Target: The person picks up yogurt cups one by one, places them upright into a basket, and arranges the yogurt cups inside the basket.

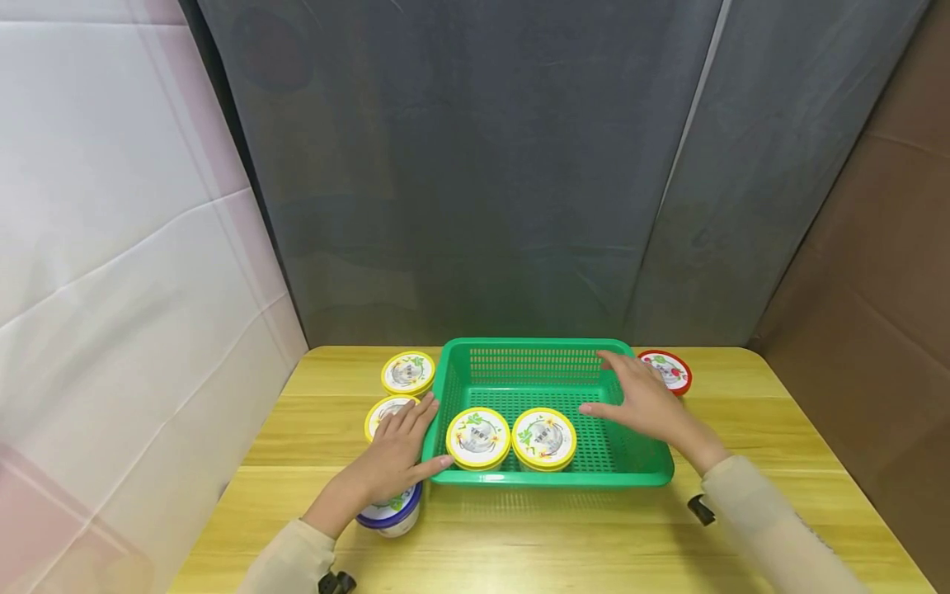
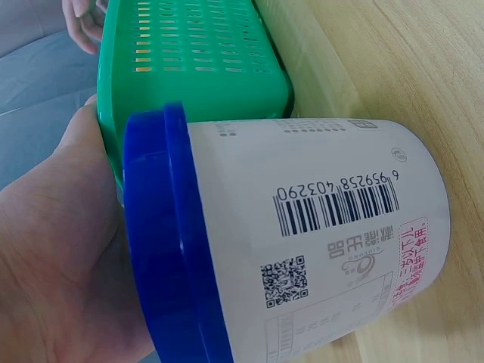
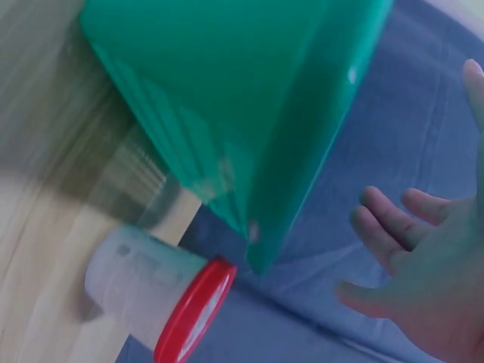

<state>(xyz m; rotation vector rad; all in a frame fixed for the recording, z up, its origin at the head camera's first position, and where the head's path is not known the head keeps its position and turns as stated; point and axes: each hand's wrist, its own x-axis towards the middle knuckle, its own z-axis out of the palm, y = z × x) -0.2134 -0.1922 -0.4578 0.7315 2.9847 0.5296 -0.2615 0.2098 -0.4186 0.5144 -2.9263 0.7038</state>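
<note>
Two hands (image 1: 392,455) (image 1: 644,400), one basket (image 1: 545,478), apparently six tubs (image 1: 544,439)

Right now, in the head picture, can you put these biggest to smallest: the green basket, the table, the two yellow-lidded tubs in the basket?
1. Wooden table
2. Green basket
3. Left yellow-lidded tub and right yellow-lidded tub: they look alike, so they tie.
</note>
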